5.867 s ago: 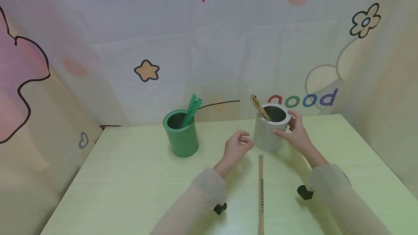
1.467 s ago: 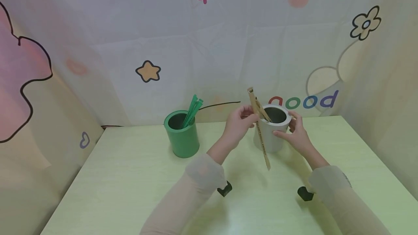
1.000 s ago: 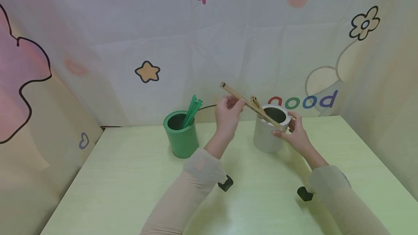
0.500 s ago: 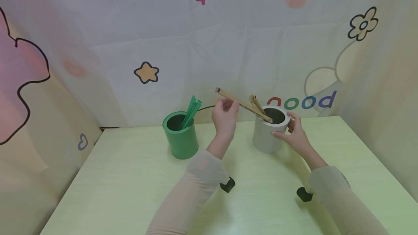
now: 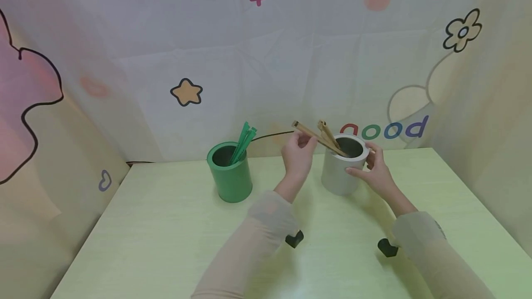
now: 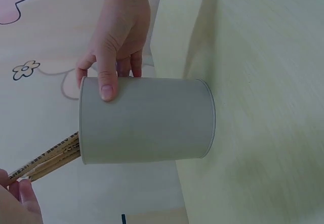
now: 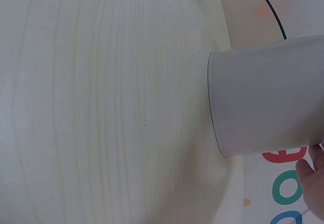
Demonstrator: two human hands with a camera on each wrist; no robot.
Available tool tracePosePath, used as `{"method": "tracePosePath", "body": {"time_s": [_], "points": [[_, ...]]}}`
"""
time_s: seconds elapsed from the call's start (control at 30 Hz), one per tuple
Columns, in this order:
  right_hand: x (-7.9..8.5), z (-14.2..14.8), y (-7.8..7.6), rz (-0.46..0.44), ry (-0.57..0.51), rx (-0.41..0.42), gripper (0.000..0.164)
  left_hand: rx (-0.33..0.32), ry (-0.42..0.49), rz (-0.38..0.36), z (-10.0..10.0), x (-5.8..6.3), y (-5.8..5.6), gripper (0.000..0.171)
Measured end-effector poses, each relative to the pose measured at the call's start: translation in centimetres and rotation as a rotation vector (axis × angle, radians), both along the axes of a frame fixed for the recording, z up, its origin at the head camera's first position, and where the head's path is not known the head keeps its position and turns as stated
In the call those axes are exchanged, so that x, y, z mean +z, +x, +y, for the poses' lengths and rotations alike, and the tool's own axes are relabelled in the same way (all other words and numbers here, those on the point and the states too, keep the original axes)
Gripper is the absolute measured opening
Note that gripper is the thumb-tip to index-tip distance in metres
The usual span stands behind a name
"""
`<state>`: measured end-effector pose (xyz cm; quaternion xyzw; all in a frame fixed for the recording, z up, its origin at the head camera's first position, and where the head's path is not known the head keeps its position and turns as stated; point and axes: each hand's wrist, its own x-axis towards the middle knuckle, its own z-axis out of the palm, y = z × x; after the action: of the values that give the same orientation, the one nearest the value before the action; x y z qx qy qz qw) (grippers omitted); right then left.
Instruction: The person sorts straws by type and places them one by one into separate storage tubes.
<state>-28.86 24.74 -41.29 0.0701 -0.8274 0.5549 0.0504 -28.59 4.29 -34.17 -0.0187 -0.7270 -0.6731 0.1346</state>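
Note:
In the head view my left hand [image 5: 297,155] pinches a long tan stick with dark printed marks [image 5: 306,130] between thumb and fingers. The stick slants down to the right, its lower end in the mouth of a light grey cylindrical pot [image 5: 338,176]. More tan sticks [image 5: 326,131] lean in that pot beside it. My right hand [image 5: 376,167] grips the pot's right side near the rim, thumb in front. The left wrist view shows the printed stick [image 6: 48,155] running into the pot [image 6: 147,120], alongside the others. In the right wrist view only part of the right hand [image 7: 315,183] shows.
A green pot [image 5: 232,183] holding several green sticks [image 5: 244,142] stands left of my left hand on the pale wooden table [image 5: 158,239]. Behind the table hangs a printed cloth [image 5: 274,68], with more cloth along both sides. A dark wrist-camera piece sits under each sleeve.
My left hand picked the printed stick up from the table, raised and tilted it over the grey pot, then moved right, its lower end now inside the mouth. The right hand stays on the pot.

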Motion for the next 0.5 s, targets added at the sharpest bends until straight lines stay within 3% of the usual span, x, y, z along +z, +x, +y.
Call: {"method": "tracePosePath", "body": {"time_s": [0.27, 0.5], "points": [[-0.1, 0.0, 0.0, 0.008, -0.009, 0.002, 0.090, 0.021, -0.110, -0.049, 1.4, -0.5, -0.1, 0.014], [0.0, 0.0, 0.1, 0.000, 0.011, -0.009, 0.090, 0.017, -0.140, -0.099, 2.3, -1.4, -0.4, 0.011]]}}
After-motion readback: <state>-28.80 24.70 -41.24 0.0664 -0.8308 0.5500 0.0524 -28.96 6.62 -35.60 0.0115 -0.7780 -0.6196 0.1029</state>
